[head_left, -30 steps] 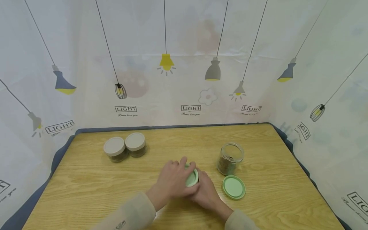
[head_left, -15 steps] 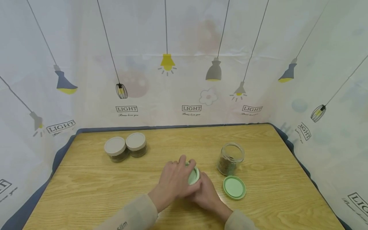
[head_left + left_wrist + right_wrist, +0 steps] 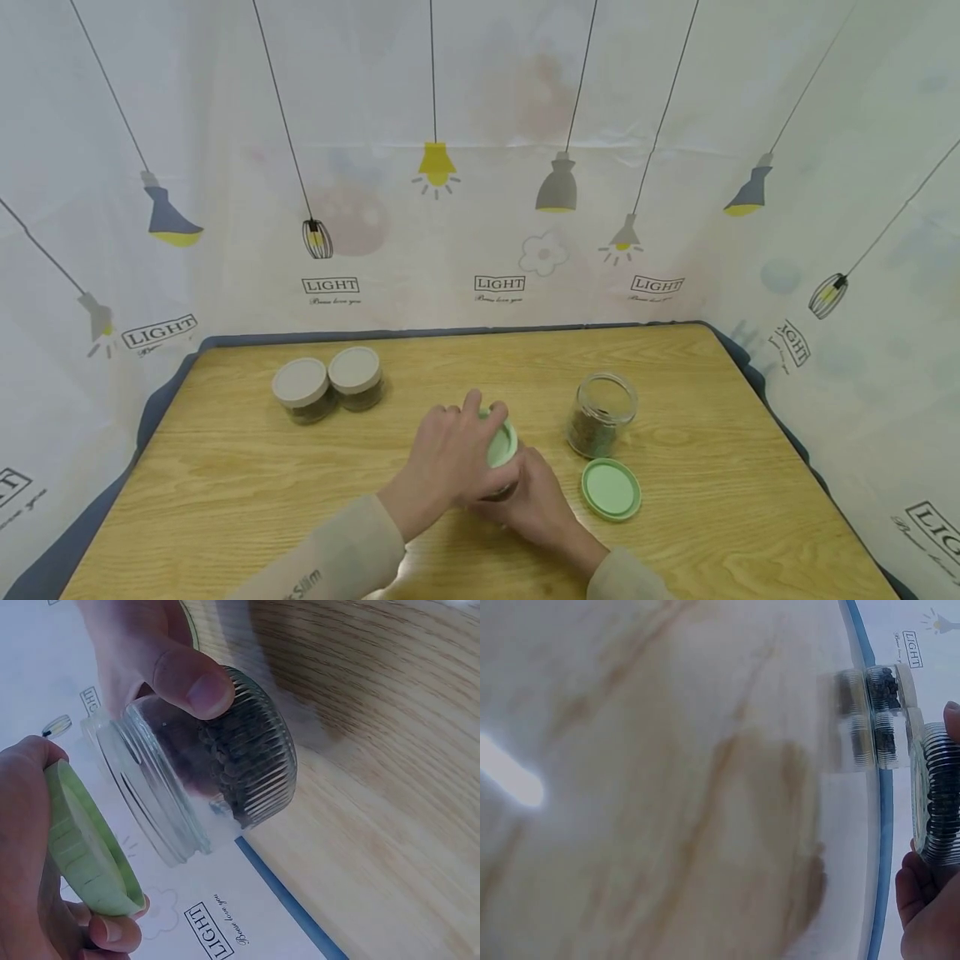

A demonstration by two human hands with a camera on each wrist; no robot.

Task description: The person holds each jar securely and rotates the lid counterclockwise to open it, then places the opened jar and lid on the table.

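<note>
My left hand (image 3: 450, 458) pinches a light green lid (image 3: 94, 847) by its rim. Bare screw threads show at the mouth of a ribbed glass jar (image 3: 259, 761), a gap away from the lid in the left wrist view. My right hand (image 3: 542, 504) grips this jar round its side, thumb on the glass. Dark small pieces fill its lower part. Beside my right hand a second green lid (image 3: 611, 489) lies on the table. Just behind that lid stands an uncovered glass jar (image 3: 596, 429) with brownish contents.
Two glass jars with whitish lids, a left one (image 3: 300, 381) and a right one (image 3: 355, 369), stand side by side at the back left of the wooden table (image 3: 225, 492). A printed curtain (image 3: 420, 250) hangs around the table's back and sides.
My left hand has moved up and away from the jar with the green lid, and glass now shows beneath it. My right hand stays about where it was, gripping the jar.
</note>
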